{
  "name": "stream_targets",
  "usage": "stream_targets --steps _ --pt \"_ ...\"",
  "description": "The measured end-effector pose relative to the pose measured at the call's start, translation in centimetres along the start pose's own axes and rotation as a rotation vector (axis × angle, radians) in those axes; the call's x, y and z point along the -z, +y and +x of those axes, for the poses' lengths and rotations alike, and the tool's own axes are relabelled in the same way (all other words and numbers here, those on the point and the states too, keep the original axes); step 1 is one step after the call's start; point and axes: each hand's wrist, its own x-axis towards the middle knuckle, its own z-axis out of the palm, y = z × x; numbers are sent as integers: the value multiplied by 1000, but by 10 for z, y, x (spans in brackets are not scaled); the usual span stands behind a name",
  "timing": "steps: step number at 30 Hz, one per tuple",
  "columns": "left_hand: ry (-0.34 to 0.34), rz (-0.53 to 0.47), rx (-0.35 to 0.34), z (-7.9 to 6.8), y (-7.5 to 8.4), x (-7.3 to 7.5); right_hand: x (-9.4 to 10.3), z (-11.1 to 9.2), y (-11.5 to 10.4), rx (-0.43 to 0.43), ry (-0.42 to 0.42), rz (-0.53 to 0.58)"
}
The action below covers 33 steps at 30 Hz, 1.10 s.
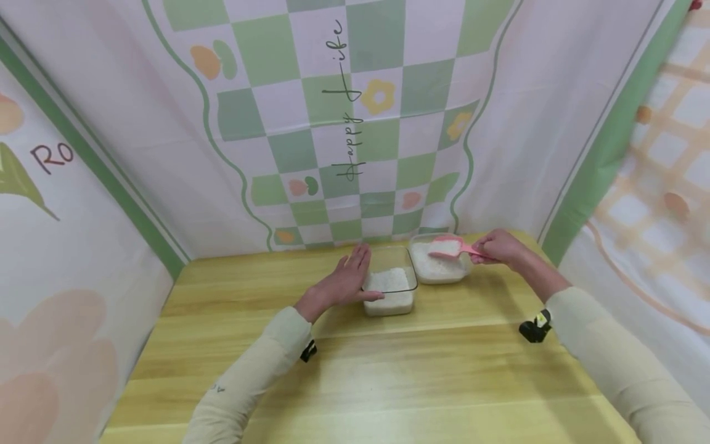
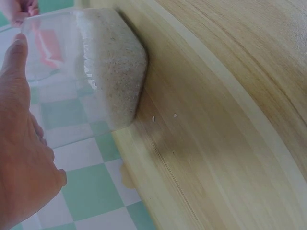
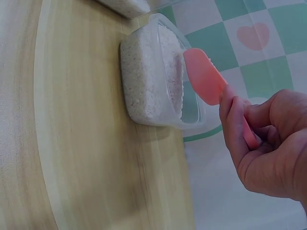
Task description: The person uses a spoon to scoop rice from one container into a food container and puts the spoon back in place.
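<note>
My right hand [image 1: 497, 246] grips the handle of a pink scoop [image 3: 206, 76], which carries a heap of white rice [image 1: 445, 247]. The scoop is over a frosted plastic container [image 3: 158, 76] holding rice, at the back right of the table. Left of it stands a clear glass container [image 1: 390, 302], partly filled with rice. With fingers straight, my left hand [image 1: 346, 277] rests at the left rim of the glass container, thumb along its front edge. In the left wrist view the left hand [image 2: 24, 143] shows beside the clear wall.
A wooden table [image 1: 388, 376] carries both containers near its back edge. Behind it hangs a checkered curtain [image 1: 377, 142]. A couple of loose rice grains [image 2: 153, 119] lie on the wood near the glass container. Dark wrist devices [image 1: 535, 328] sit on the sleeves.
</note>
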Motion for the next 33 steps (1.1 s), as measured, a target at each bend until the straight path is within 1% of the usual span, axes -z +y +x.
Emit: stream_targets --steps 7,16,26,33 --pt "-2 -2 1 0 1 1 2 1 -2 -21 39 -24" --pt "-4 3 3 0 2 1 4 0 0 -11 81 -11" --pt "6 -9 3 0 2 0 6 -4 1 -14 133 -70" --pt "1 3 5 1 0 -2 5 -8 -1 -16 179 -105"
